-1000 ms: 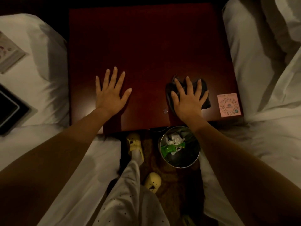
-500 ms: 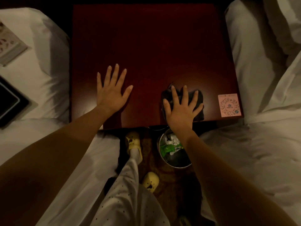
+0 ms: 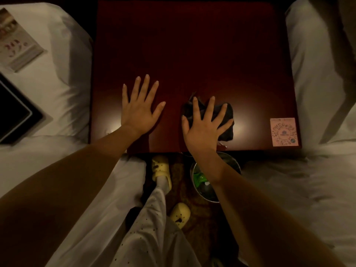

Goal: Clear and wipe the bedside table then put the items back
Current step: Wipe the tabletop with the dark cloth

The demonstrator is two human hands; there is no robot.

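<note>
On the left bed (image 3: 57,78), a glossy booklet (image 3: 17,41) and a flat dark tray (image 3: 15,112) lie near the edge and could slide off the soft white linen; the left hand (image 3: 138,112) lies splayed, empty, on the polished red-brown bench (image 3: 192,45); the right hand (image 3: 202,130), fingers spread, presses a crumpled dark cloth (image 3: 225,120) near the front edge, where a stroke might drop it into the round metal bin (image 3: 231,166); a pink square sticker (image 3: 284,132) could snag or lift.

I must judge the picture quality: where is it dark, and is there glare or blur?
Head view: far half of the bedside table nearly black; soft glare patches beside the cloth under the right hand; white bedding slightly blurred; wide-angle bending at edges.
</note>
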